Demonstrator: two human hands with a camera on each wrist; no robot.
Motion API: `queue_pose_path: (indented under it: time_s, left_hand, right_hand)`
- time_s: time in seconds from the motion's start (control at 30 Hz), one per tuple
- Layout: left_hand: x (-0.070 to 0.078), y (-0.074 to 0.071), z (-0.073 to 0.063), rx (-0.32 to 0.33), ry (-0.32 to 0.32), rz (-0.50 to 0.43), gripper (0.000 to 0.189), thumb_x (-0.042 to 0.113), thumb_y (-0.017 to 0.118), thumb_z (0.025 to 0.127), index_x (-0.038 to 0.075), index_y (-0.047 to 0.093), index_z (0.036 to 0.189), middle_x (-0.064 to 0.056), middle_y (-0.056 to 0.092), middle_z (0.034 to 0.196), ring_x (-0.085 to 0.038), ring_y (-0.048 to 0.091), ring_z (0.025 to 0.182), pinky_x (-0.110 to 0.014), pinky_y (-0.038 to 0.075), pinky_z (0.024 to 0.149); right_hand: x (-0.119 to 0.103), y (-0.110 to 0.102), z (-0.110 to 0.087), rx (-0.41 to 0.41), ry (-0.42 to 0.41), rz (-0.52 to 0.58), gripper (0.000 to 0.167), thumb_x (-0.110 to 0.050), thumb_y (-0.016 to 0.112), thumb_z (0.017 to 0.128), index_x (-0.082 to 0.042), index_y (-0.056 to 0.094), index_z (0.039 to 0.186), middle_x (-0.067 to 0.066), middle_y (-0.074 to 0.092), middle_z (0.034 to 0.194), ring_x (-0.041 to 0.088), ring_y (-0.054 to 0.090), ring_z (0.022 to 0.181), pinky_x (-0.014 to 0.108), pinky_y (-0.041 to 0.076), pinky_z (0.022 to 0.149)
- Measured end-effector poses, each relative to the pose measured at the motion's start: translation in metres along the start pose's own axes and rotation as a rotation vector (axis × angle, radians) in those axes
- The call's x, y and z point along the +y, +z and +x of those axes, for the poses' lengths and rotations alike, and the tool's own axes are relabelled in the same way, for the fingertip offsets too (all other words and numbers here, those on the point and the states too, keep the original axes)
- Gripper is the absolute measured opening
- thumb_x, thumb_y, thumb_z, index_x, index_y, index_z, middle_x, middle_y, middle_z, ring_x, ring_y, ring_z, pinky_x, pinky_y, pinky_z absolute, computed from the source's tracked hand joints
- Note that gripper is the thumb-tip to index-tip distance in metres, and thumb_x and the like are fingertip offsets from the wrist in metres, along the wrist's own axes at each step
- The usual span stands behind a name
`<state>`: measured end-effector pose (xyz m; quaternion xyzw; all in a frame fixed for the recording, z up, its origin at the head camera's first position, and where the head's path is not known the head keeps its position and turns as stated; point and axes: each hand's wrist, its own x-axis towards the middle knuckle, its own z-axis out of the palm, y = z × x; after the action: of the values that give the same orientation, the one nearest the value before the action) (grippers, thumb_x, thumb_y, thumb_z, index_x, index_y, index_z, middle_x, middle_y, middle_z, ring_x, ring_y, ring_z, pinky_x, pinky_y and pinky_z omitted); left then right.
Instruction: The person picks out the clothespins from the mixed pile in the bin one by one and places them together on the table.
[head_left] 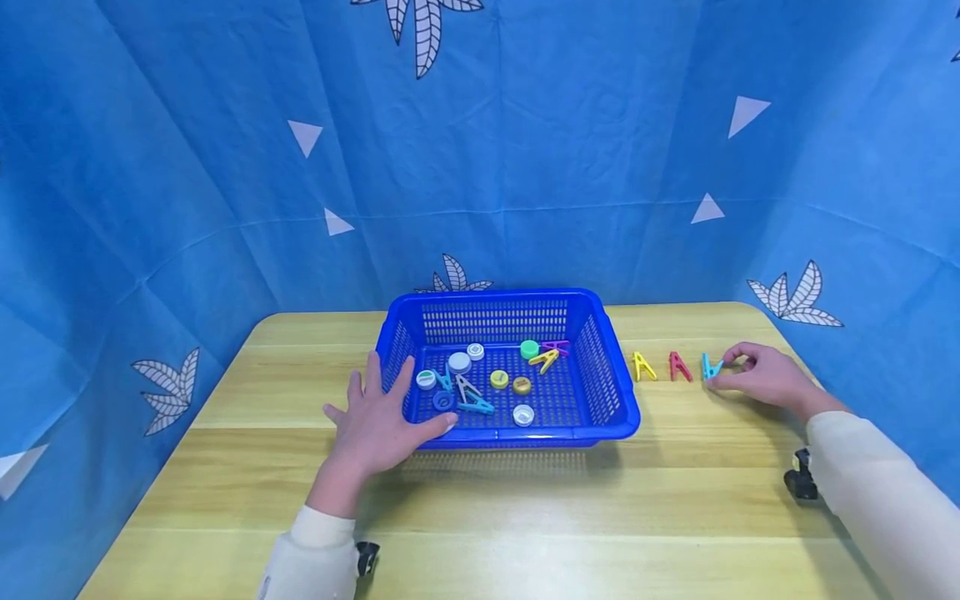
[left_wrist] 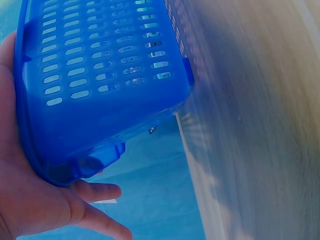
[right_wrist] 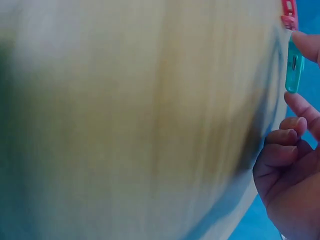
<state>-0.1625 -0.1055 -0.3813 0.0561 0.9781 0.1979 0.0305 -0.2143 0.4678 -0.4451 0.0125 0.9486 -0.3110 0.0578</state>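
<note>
My right hand (head_left: 772,382) pinches a light-blue clothespin (head_left: 709,367) between thumb and index finger, at the right side of the table. In the right wrist view the thumb is at one end of that clothespin and the index fingertip at the other, while the remaining fingers curl in. A red clothespin (head_left: 679,367) and a yellow clothespin (head_left: 642,367) stand in a row to its left. With fingers spread, my left hand (head_left: 378,429) rests on the near left corner of a blue plastic basket (head_left: 517,434), thumb over the rim.
Inside the basket lie several bottle caps, among them a green cap (head_left: 529,349) and a white cap (head_left: 523,415), plus several clothespins, one of them yellow (head_left: 545,361). The wooden table (head_left: 525,525) ends at a blue curtain (head_left: 555,150) behind and on both sides.
</note>
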Motion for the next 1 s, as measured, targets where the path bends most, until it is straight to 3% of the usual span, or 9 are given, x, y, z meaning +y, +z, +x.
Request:
queue_pose_path:
  time_s: [0.23,0.37,0.5,0.6,0.73,0.8,0.87,1.0]
  left_hand:
    - [-0.0007,-0.0008,-0.0011,-0.005,-0.002,-0.008,0.119,0.092,0.05,0.072,0.02,0.02,0.162,-0.024,-0.01,0.163,-0.058,-0.007,0.142,-0.086,-0.01,0.09]
    - [0.0002,-0.0012,-0.0007,-0.003,0.001,-0.011,0.119,0.091,0.05,0.072,0.02,0.02,0.161,-0.023,-0.01,0.163,-0.058,-0.007,0.142,-0.086,-0.01,0.089]
    - [0.0012,-0.0012,0.0003,-0.007,-0.001,-0.009,0.119,0.092,0.05,0.072,0.02,0.02,0.161,-0.023,-0.01,0.163,-0.058,-0.007,0.142,-0.086,-0.01,0.089]
    - [0.0014,-0.0016,0.0006,-0.009,-0.002,-0.003,0.119,0.092,0.049,0.072,0.02,0.02,0.161,-0.023,-0.01,0.163,-0.058,-0.007,0.142,-0.086,-0.009,0.09]
    - [0.0014,-0.0023,0.0006,-0.009,-0.004,0.002,0.118,0.091,0.049,0.072,0.02,0.02,0.161,-0.023,-0.01,0.163,-0.058,-0.006,0.142,-0.087,-0.008,0.09]
    - [0.0015,-0.0025,0.0004,-0.009,-0.005,0.001,0.118,0.091,0.049,0.072,0.02,0.021,0.161,-0.023,-0.01,0.163,-0.058,-0.006,0.142,-0.087,-0.008,0.09]
    - [0.0015,-0.0025,0.0003,-0.008,-0.004,0.0,0.118,0.091,0.05,0.072,0.02,0.021,0.161,-0.023,-0.01,0.163,-0.058,-0.006,0.142,-0.087,-0.008,0.09]
    - [0.0015,-0.0021,-0.0003,-0.004,-0.004,-0.003,0.117,0.09,0.05,0.073,0.019,0.021,0.161,-0.023,-0.009,0.164,-0.058,-0.006,0.142,-0.087,-0.008,0.09]
  right_hand:
    - [-0.0012,0.0053,0.0002,0.076,0.019,-0.147,0.066,-0.064,0.073,0.081,-0.005,0.057,0.107,0.006,0.052,0.076,0.025,0.047,0.071,0.037,0.037,0.063]
    - [-0.0033,0.0073,-0.0003,0.142,0.051,-0.204,0.067,-0.074,0.067,0.078,-0.009,0.061,0.089,0.005,0.056,0.075,0.026,0.051,0.072,0.036,0.038,0.06]
    - [-0.0027,0.0087,-0.0005,0.148,0.062,-0.181,0.063,-0.075,0.066,0.079,-0.013,0.063,0.073,0.002,0.053,0.066,0.024,0.049,0.067,0.035,0.036,0.058]
    - [-0.002,0.0096,-0.0001,0.161,0.051,-0.133,0.06,-0.072,0.067,0.081,-0.011,0.065,0.081,0.003,0.052,0.07,0.024,0.047,0.069,0.035,0.035,0.059]
    - [-0.0013,0.0101,0.0025,0.18,0.006,-0.093,0.063,-0.061,0.071,0.085,-0.005,0.063,0.112,0.012,0.052,0.089,0.029,0.046,0.079,0.039,0.037,0.065]
    - [-0.0012,0.0097,0.0037,0.159,-0.011,-0.095,0.063,-0.054,0.072,0.087,-0.002,0.061,0.12,0.015,0.051,0.094,0.032,0.046,0.083,0.041,0.036,0.067]
    - [-0.001,0.0092,0.0038,0.137,-0.019,-0.104,0.059,-0.049,0.073,0.088,-0.001,0.063,0.12,0.016,0.054,0.095,0.033,0.048,0.084,0.042,0.038,0.069]
    - [-0.0014,0.0092,0.0024,0.137,0.005,-0.123,0.052,-0.05,0.073,0.088,-0.002,0.065,0.105,0.012,0.058,0.088,0.031,0.05,0.081,0.039,0.039,0.067]
